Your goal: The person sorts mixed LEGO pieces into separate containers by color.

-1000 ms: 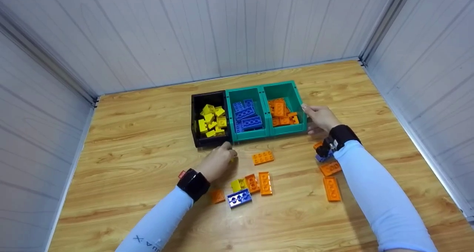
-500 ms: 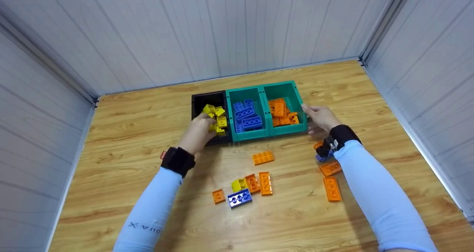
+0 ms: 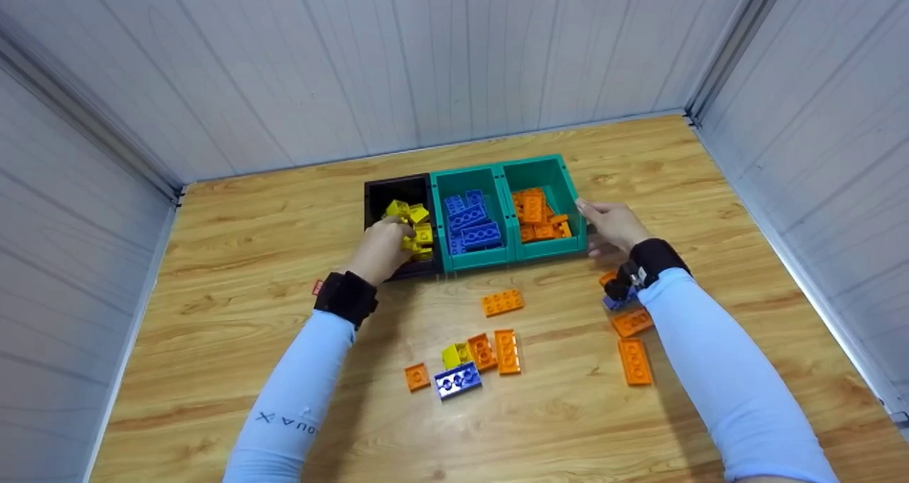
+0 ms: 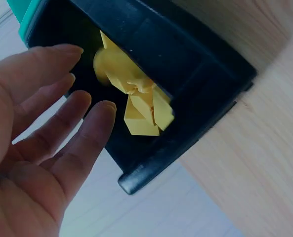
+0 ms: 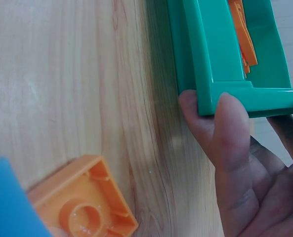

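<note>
My left hand (image 3: 383,247) is over the front of the black bin (image 3: 399,187), which holds several yellow toy bricks (image 3: 423,234). In the left wrist view its fingers (image 4: 99,121) are apart and hold nothing; a blurred yellow brick (image 4: 109,64) is beyond the fingertips, inside the bin. My right hand (image 3: 616,226) grips the right side of the right-hand green bin (image 3: 561,167), thumb and fingers at its rim corner in the right wrist view. Orange bricks (image 3: 534,206) lie in that bin. Blue bricks (image 3: 469,219) fill part of the middle green bin (image 3: 461,176).
Loose on the wooden table (image 3: 554,426) lie an orange brick (image 3: 502,302), a yellow brick (image 3: 456,356), a blue brick (image 3: 458,381) and several more orange ones. Orange bricks (image 3: 635,361) and a blue one sit by the right wrist. Pale panel walls (image 3: 426,57) enclose the table.
My left hand has moved from the table in front of the bins up and left to the black bin, and let go of a yellow brick there. My right hand has stayed put.
</note>
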The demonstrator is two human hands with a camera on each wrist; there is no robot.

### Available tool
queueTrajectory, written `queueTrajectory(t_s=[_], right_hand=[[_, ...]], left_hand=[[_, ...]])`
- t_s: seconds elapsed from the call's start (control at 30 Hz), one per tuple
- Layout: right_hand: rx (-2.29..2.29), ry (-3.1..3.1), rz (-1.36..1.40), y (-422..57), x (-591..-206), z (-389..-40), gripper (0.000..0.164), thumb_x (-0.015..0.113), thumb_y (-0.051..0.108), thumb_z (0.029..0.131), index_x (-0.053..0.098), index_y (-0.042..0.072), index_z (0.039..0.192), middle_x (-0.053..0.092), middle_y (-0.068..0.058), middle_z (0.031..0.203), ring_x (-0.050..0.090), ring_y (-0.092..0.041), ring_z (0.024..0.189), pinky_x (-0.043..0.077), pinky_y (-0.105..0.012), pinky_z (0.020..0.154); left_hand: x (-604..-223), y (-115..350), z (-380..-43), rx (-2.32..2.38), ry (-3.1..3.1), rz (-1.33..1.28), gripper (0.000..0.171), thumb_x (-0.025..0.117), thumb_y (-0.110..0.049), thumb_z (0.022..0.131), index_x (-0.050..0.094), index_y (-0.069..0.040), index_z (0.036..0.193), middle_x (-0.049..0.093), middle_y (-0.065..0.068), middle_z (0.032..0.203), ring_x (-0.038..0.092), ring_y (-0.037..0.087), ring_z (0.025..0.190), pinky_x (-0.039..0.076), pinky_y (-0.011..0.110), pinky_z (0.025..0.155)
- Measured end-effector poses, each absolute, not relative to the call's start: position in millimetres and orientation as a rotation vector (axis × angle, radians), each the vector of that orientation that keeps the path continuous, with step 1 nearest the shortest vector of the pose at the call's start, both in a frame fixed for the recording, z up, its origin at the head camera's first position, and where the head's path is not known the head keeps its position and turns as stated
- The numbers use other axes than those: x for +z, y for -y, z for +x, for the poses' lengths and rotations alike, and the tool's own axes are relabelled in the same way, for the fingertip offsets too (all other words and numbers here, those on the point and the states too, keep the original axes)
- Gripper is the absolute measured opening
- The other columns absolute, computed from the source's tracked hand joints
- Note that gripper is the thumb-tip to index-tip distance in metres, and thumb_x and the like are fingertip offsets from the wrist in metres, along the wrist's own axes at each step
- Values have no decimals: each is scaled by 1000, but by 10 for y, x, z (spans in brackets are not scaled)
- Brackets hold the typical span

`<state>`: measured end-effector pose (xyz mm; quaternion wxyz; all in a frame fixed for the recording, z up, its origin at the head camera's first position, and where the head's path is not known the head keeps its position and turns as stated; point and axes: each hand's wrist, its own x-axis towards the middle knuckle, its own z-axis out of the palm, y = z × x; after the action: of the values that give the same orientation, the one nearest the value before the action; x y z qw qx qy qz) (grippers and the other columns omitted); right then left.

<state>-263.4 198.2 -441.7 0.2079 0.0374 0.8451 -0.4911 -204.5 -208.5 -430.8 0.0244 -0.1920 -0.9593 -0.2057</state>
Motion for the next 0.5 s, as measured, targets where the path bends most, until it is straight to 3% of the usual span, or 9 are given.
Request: queueTrajectory(t_s=[0.2,0.5], right_hand=[[-1354,-2368,126,-1982,-4411,-2630,74,45,61,97,38,14,153,38,-16,154,67,-21,75,59,-35,68],[-1323,-2379,97,-1979,-4414,-2612,76,43,63,97,37,14,154,38,-15,154,67,-26,82,59,-38,71]], left_hand=[[-4342,2193,-1799,-733,2887,-630,24,76,0,85,72,6,108,67,19,106,64,32,98,55,38,85],[-4469,2240,-1124,-1019,2939,-559,25,76,0,83,72,2,108,67,13,105,65,30,94,55,38,83]])
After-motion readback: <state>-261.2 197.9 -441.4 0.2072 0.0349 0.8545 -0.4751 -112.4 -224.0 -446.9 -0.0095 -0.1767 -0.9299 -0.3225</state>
